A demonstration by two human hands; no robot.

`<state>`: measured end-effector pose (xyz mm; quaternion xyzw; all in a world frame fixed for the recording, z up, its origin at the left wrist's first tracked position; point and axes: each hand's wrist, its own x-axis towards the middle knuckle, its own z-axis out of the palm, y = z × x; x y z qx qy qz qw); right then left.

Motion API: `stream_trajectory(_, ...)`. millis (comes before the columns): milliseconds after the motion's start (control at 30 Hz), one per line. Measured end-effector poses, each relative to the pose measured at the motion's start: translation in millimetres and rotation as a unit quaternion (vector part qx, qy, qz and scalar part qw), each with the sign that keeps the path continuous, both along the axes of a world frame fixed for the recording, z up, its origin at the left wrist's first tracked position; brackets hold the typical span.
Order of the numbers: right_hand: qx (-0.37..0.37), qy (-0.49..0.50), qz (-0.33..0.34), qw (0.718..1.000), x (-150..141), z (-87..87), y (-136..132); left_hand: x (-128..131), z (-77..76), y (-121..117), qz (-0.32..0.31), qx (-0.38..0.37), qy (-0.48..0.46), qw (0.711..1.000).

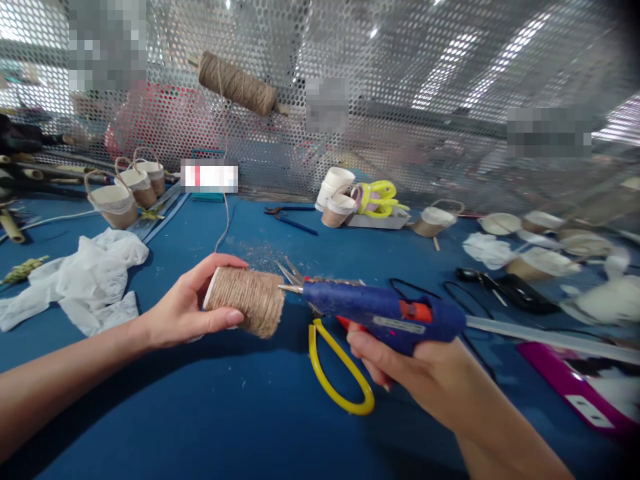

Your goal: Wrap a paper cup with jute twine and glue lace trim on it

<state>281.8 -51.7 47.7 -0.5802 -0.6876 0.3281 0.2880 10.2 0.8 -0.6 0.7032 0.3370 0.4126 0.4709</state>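
Observation:
My left hand (pixel 187 310) is closed around a paper cup wrapped in brown twine (pixel 247 300), held on its side above the blue table (pixel 200 413). My right hand (pixel 400 363) grips a blue hot glue gun (pixel 385 310), its metal nozzle touching the cup's twine-covered rim. A strand of twine runs from near the cup up to a twine spool (pixel 237 85) mounted on the perforated metal screen (pixel 450 80). Yellow-handled scissors (pixel 335 367) lie on the table just under the glue gun.
Crumpled white plastic (pixel 85 280) lies at left. Finished twine-wrapped cups with handles (pixel 125 193) stand at the back left. Stacked plain cups (pixel 335 190), yellow-handled scissors (pixel 380 197), pliers (pixel 290 217) and more cups sit at the back. Black scissors (pixel 500 283) and a magenta object (pixel 575 387) lie at right.

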Motion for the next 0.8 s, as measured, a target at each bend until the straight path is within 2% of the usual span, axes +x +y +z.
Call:
stream_trajectory(300,-0.033,0.042,0.038,0.998,2,-3.5,-6,0,0.6,-1,-0.004,-0.038,-0.012,0.999)
stream_trajectory(800,-0.058,0.054,0.09,0.993,2,1.7,9,-1,-2.4,-2,-0.015,-0.03,-0.019,0.999)
